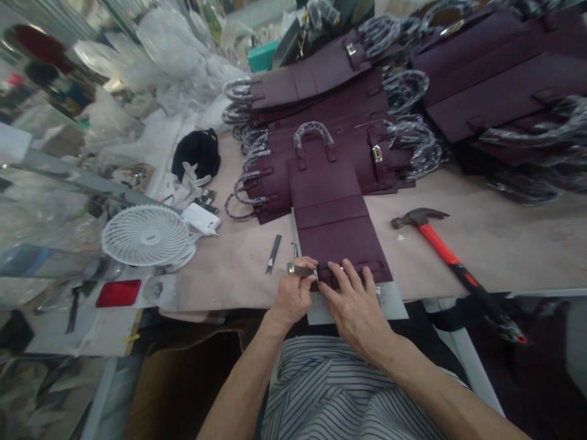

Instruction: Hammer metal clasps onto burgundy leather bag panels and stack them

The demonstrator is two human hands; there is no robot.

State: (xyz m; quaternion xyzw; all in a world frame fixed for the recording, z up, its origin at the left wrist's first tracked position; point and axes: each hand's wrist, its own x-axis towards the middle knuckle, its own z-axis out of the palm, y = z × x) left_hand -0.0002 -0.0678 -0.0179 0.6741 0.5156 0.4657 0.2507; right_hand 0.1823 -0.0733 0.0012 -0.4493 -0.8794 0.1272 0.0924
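A dark purple leather bag panel (pixel 337 241) lies in front of me, its wrapped handle pointing away. Its near end rests on a pale grey slab (pixel 394 299) at the table edge. My left hand (pixel 293 296) pinches a short metal tool with a rounded shank (pixel 300 269) and a flat end, held at the panel's near left corner. Stretched out across the near edge of the panel, the fingers of my right hand (pixel 355 302) press on the leather beside the tool. A strap piece along that edge is partly hidden by them.
A claw hammer (pixel 452 256) with a red and black handle lies to the right. Left of the panel are a small grey forked tool (pixel 274 253), a white fan (pixel 145 236) and a black cap (pixel 196 154). Stacked purple bag pieces (pixel 316 79) fill the back and right.
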